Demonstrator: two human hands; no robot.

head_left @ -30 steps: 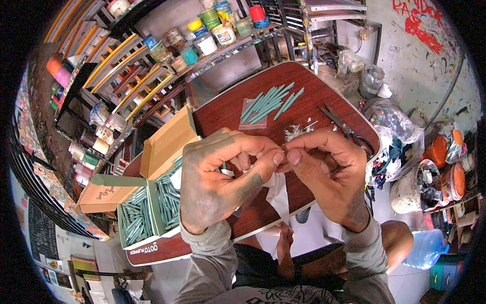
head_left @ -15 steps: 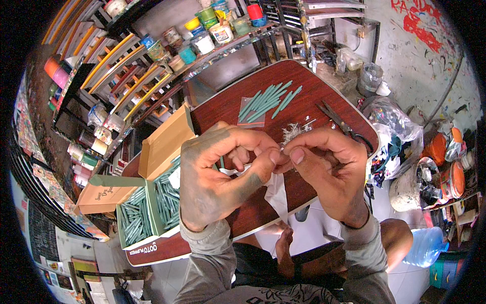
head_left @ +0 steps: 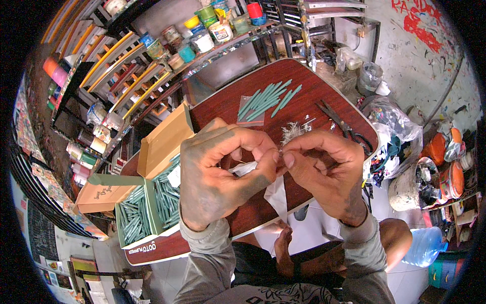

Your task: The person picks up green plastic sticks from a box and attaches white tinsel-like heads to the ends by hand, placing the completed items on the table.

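Note:
Over the near part of the dark red table, my left hand [head_left: 215, 175] and my right hand [head_left: 329, 175] meet with thumb and fingertips pinched together. Whatever lies between the fingertips is too small or hidden to name. A white strip [head_left: 276, 195] hangs below and behind my left hand; whether that hand holds it I cannot tell. Just beyond my fingertips is a small heap of white clippings [head_left: 293, 133]. Slim green pointed sticks [head_left: 266, 101] lie farther back, some over a clear plastic bag [head_left: 251, 117]. Dark-handled scissors [head_left: 340, 121] rest to the right.
An open cardboard box [head_left: 164, 142] full of green sticks [head_left: 135, 215] stands at the table's left. Paint pots [head_left: 203, 42] line a shelf behind. Plastic bags [head_left: 392, 121], stained buckets [head_left: 452, 181] and a blue water bottle [head_left: 425, 247] are on the right.
My hands stay nearly in place, with fingertips still together. The right hand has shifted slightly left and its thumb has moved closer to the left thumb.

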